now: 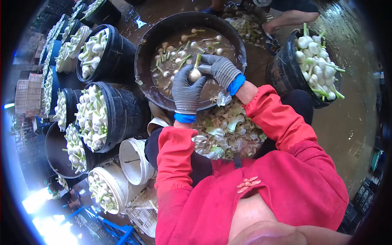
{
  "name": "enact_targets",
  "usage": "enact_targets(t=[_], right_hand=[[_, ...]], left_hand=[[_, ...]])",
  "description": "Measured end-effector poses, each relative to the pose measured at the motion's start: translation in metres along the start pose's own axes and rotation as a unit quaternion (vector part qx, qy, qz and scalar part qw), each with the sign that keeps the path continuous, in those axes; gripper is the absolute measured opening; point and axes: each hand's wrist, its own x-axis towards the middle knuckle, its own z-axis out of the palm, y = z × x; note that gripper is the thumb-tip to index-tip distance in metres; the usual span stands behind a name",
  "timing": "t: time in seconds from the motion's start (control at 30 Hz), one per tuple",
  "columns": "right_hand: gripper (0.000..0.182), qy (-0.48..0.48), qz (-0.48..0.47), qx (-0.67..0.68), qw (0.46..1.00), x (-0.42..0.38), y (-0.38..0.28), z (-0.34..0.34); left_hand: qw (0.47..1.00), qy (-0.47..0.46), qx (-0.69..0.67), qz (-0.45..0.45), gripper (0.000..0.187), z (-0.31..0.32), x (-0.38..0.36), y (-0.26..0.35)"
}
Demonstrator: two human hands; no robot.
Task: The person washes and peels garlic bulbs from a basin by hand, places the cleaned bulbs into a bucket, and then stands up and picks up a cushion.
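Note:
Over a wide black tub (143,83) of murky water, my left hand (185,92), in a grey striped glove with a blue cuff, holds a white garlic bulb (194,75) between thumb and fingers. The bulb's short green stem points up and away. My right hand (222,71), gloved the same way, has its fingertips at the stem and the bulb's right side; its fingers are bent together. Several garlic bulbs (178,61) and cut stems float in the water beneath and beyond both hands.
Peeled skins and leaves (232,130) lie heaped between my knees. A black bucket (279,69) full of garlic stands at the right. More filled black buckets (126,116) and white buckets (136,163) crowd the left. Another person's leg (290,20) shows at the top right.

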Motion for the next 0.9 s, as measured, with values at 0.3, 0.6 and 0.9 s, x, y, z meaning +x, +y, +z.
enact_targets(t=[0.3, 0.6, 0.9], right_hand=[[0.029, 0.072, -0.115, -0.118, 0.984, -0.013, 0.001, -0.011], [0.024, -0.050, -0.017, 0.070, 0.996, -0.022, -0.045, -0.010], [0.023, 0.064, -0.009, -0.051, 0.997, -0.017, -0.028, -0.008]], left_hand=[[0.993, 0.008, 0.003, 0.117, 0.044, 0.011, -0.008, 0.030], [0.738, -0.136, -0.587, -0.305, 0.044, 0.004, 0.009, 0.036], [0.989, 0.012, 0.080, 0.125, 0.079, 0.015, 0.004, 0.028]])
